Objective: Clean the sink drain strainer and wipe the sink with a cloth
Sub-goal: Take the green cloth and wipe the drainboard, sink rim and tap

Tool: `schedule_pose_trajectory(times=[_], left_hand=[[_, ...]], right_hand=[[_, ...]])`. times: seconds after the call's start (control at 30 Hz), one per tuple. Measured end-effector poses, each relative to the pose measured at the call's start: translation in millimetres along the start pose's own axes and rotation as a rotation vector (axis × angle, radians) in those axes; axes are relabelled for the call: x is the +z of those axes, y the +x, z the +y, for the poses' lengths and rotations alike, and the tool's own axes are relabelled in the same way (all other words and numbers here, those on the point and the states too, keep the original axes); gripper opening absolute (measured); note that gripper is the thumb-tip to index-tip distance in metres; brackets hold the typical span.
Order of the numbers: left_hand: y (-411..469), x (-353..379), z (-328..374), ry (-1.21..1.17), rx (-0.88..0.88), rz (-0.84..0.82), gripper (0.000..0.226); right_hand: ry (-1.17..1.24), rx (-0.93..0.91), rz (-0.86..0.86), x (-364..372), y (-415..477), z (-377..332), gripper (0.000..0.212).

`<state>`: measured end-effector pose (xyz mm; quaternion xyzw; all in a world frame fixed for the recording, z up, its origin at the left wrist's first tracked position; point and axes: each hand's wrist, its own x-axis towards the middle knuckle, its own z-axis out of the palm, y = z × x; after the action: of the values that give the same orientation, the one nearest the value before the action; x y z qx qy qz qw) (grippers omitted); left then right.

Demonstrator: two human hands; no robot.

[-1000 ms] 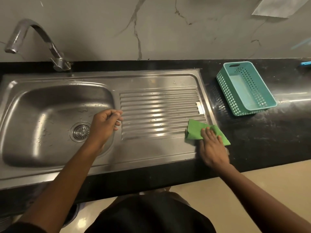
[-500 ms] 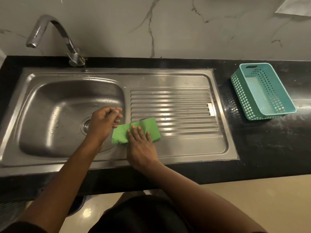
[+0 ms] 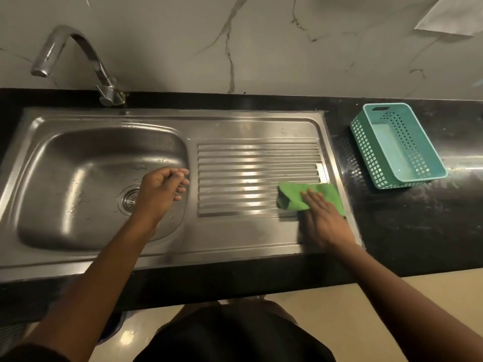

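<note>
Your right hand (image 3: 324, 220) lies flat with its fingers (image 3: 312, 195) straight and close together, palm down, pressing the green cloth (image 3: 292, 198) onto the steel rather than gripping it. The cloth is crumpled under your fingertips at the near right corner of the ribbed drainboard (image 3: 248, 176), and its right end reaches the raised right rim of the sink (image 3: 78, 158). Your left hand (image 3: 159, 190) is over the right side of the basin, near the ridge that divides basin from drainboard; its fingers are loosely curled toward the thumb, and nothing shows in its grasp. Whether it touches the steel you cannot tell from this angle. Just to its left, the round drain strainer (image 3: 127, 200) sits seated in the basin floor, its right part hidden behind that hand. A few water drops lie on the basin's far wall and on the floor around the drain. The curved faucet (image 3: 78, 52) rises from the far left edge of the sink, its spout pointing left. The sink is set in a black countertop (image 3: 418, 236), and well to the right of the cloth a teal perforated basket (image 3: 384, 106) stands on that counter, apart from the sink's rim. A pale veined marble wall (image 3: 261, 48) runs behind everything, and a light floor (image 3: 339, 296) shows at the near edge.
</note>
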<state>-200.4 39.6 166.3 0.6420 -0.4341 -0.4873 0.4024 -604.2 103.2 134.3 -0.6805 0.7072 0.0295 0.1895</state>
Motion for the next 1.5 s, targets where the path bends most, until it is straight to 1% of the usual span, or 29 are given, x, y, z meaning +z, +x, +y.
schedule_pose_trajectory(times=[0.07,0.17,0.2,0.27,0.37,0.5,0.6,0.67,0.73,0.8,0.9,1.0,1.07,1.13,1.23,1.33,1.37,1.5], left_hand=[[0,-2,-1,-0.005,-0.002,0.005,0.02],[-2,-6,-3,0.0,-0.008,0.001,0.02],[-3,-7,-5,0.0,-0.009,0.0,0.02],[-4,-7,-6,0.002,-0.009,-0.003,0.02],[-5,-5,-5,0.002,-0.01,-0.01,0.02],[-7,0,-2,0.006,-0.004,-0.005,0.02],[-7,2,1,0.004,0.004,0.013,0.019],[-6,3,3,0.011,0.009,0.014,0.019],[-6,6,5,0.014,0.01,0.009,0.019],[-6,11,7,-0.002,0.005,0.01,0.019],[-7,13,8,0.001,-0.007,0.01,0.019],[-10,15,10,0.014,-0.021,0.014,0.019],[-10,17,10,0.029,-0.029,0.013,0.02],[-11,18,11,0.041,-0.034,0.003,0.02],[-11,19,12,0.037,-0.037,0.004,0.021],[-11,15,11,0.027,-0.037,0.013,0.02],[-11,14,10,0.027,-0.036,0.014,0.02],[-12,10,9,0.039,-0.032,0.004,0.02]], right_hand=[[0.036,0.133,0.049,-1,1,7,0.054],[0.105,0.306,0.088,10,8,-19,0.055],[0.122,0.337,0.097,16,11,-33,0.057],[0.122,0.323,0.114,30,12,-64,0.06],[0.129,0.224,0.096,50,10,-110,0.061],[0.124,-0.068,-0.049,74,10,-193,0.063],[0.112,-0.23,-0.128,77,18,-236,0.066],[0.049,-0.339,-0.158,76,27,-239,0.067],[-0.019,-0.422,-0.153,70,36,-224,0.064],[-0.041,-0.44,-0.116,62,41,-196,0.06],[-0.015,-0.34,-0.055,50,34,-135,0.057],[-0.006,-0.139,0.023,28,25,-58,0.056],[-0.049,-0.022,0.017,10,25,-14,0.056],[-0.073,0.041,0.002,-2,24,9,0.056],[-0.008,0.143,0.05,2,25,5,0.057],[0.103,0.292,0.11,18,26,-34,0.059],[0.125,0.315,0.121,23,27,-50,0.06],[0.112,0.277,0.103,35,30,-111,0.062]])
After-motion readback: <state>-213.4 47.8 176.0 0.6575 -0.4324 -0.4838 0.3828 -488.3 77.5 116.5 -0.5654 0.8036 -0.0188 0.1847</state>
